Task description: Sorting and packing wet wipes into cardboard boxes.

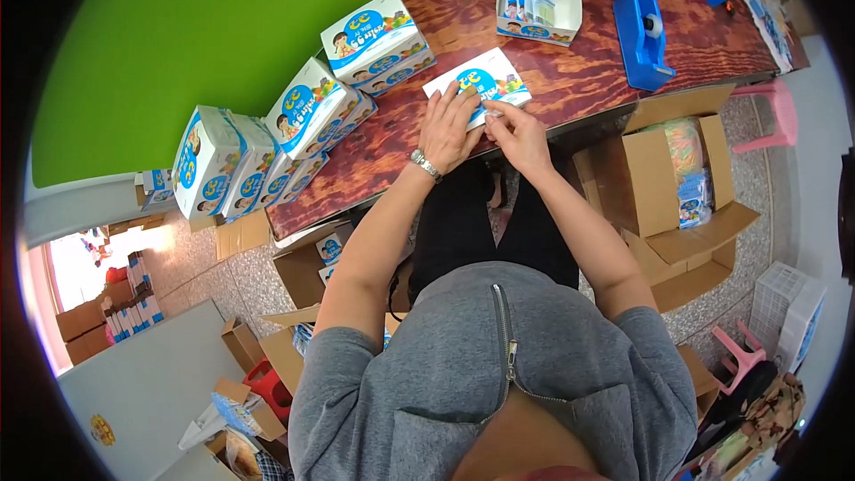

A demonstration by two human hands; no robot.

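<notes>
A small white carton [506, 74] with a blue oval and fruit pictures lies on the red-brown wood-grained table [570, 80], close to its near edge. My left hand [448, 131] rests on the carton's left part, fingers stretched out over its top. At the carton's near edge, my right hand [519, 136] has thumb and forefinger drawn together on the side. Whether a flap or a bit of tape sits between those fingertips is too small to tell. The carton looks closed on top.
Stacks of matching cartons [307, 107] stand left along the table. Beyond my hands are an open carton [539, 22] of sachets and a blue tape dispenser [643, 40]. An open cardboard box [655, 180] with packets stands right, below table height. A pink stool [768, 116] is farther right.
</notes>
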